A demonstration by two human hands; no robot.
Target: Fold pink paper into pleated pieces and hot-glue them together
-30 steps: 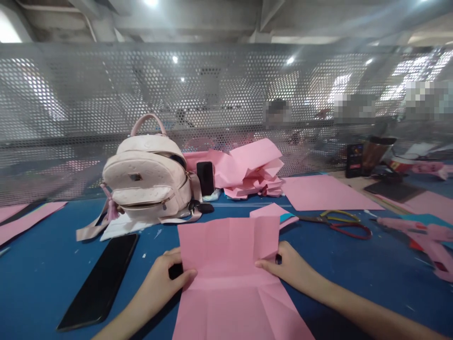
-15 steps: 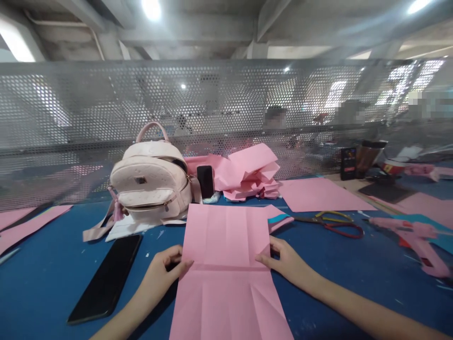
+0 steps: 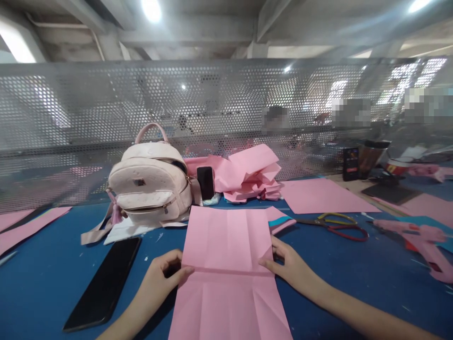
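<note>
A creased sheet of pink paper (image 3: 228,241) stretches from mid-table down past the bottom of the view, with fold lines running along and across it. My left hand (image 3: 168,274) pinches its left edge, thumb on top and fingers curled at the side. On the opposite edge, my right hand (image 3: 285,259) grips the paper the same way, its fingers partly hidden behind. Just beyond the right hand lies a small folded pink piece with a blue strip (image 3: 279,220). Scissors (image 3: 332,225) with red and yellow handles rest to its right.
A pale backpack (image 3: 150,182) stands behind, near a small upright phone (image 3: 205,183) and crumpled pink paper (image 3: 251,174). A large black phone (image 3: 106,283) lies at left. A pink glue gun (image 3: 419,241) is at right. A perforated metal screen (image 3: 226,104) closes off the back.
The view has shifted very slightly. Both hands keep their hold on the pink paper, with almost no movement.
</note>
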